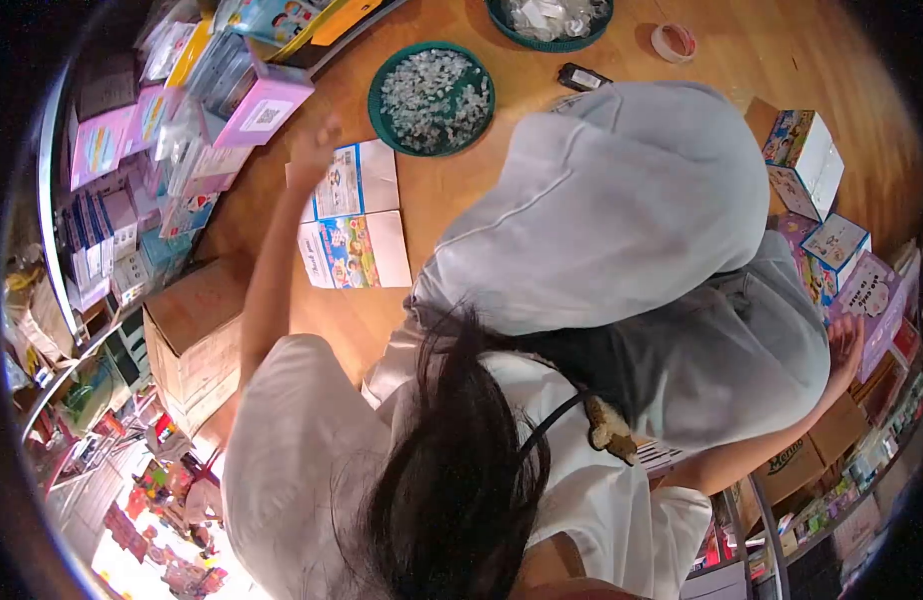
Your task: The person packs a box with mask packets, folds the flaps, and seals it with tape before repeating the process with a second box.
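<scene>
My left hand (315, 152) reaches out over the wooden floor, fingers apart, just short of a pink box (265, 106) with a QR code that leans off the stack at the left. Under that hand lie two flattened printed cartons (354, 218). My right hand (846, 343) is out at the far right, palm open, beside a pink and purple printed box (870, 293); it holds nothing I can see. My bent knees in grey trousers (622, 220) fill the middle, and my dark hair (452, 470) hangs low in view.
A green basket of small clear pieces (432, 96) sits beyond the cartons, a second basket (549, 20) further off. A black phone (582, 77) and a tape roll (673, 42) lie on the floor. Brown cardboard boxes (192, 335) and shelves of packaged boxes (132, 180) line the left; more boxes (804, 160) stand at the right.
</scene>
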Available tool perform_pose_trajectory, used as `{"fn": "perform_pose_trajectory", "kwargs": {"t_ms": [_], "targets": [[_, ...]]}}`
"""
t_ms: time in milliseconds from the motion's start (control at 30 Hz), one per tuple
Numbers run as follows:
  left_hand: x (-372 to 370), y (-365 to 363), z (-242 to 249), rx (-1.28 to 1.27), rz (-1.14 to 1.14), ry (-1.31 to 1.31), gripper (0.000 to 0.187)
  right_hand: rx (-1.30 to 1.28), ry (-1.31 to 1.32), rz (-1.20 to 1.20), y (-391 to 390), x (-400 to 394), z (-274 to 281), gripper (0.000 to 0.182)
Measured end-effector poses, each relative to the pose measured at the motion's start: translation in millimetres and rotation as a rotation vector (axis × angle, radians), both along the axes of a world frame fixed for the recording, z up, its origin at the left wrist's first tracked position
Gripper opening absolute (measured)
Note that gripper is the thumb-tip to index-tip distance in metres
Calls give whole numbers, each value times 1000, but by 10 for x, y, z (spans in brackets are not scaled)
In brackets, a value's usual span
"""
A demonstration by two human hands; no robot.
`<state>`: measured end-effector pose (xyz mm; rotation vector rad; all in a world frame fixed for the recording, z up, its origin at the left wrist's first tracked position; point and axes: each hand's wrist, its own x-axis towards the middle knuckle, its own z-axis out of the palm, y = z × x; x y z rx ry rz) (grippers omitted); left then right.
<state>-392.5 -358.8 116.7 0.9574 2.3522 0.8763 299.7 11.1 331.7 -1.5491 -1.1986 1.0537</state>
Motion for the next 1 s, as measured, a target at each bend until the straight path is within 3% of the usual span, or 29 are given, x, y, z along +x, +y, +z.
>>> {"fn": "perform_pose_trajectory", "kwargs": {"t_ms": [67,200,267,300,400,533,567,600,633,700,733,767,800,833,867,900,933,1000], "targets": [[352,-524,-462,-383,37,259,76,20,107,72,-11,140,125,41],[1242,-1004,-1131,-813,305,182,123,110,14,115,-360,-221,421,41],[1487,-1245,-1534,-906,321,151,127,131,-6,199,-486,-246,526,39],[1659,-1116,-1180,-960,338,38,128,146,-53,210,-556,-275,592,39],[1822,-1159,-1255,-964,256,216,128,177,-90,234,-693,-175,695,38],[1607,-1168,-1156,-913,25,167,119,234,-89,191,-946,-241,787,35],[1492,-1226,-1260,-881,14,204,88,239,-64,182,-992,-240,765,35],[1333,-1199,-986,-764,4,-65,64,245,-37,176,-1017,-237,733,34],[1256,-1373,-936,-503,-29,124,54,270,-5,219,-1028,-224,676,33],[731,-1734,-1349,-560,-64,202,45,330,-39,195,-1115,-365,609,30],[516,-1874,-1227,-474,-25,190,41,364,-44,189,-1157,-439,598,28],[508,-1680,-480,-572,-50,183,40,392,-13,155,-1151,-454,591,28],[564,-1565,95,-601,114,211,39,420,18,125,-1129,-466,589,27],[401,-1594,382,-548,104,103,42,446,48,95,-1112,-478,595,26],[687,-1428,1033,-428,311,175,40,482,18,128,-1104,-508,621,26],[268,-1692,939,-396,149,189,40,520,-11,161,-1107,-555,668,26],[499,-1423,1602,-469,144,118,41,559,-40,192,-1112,-613,720,25],[324,-1525,1872,-357,97,188,43,618,-120,222,-1164,-790,819,25]]}}
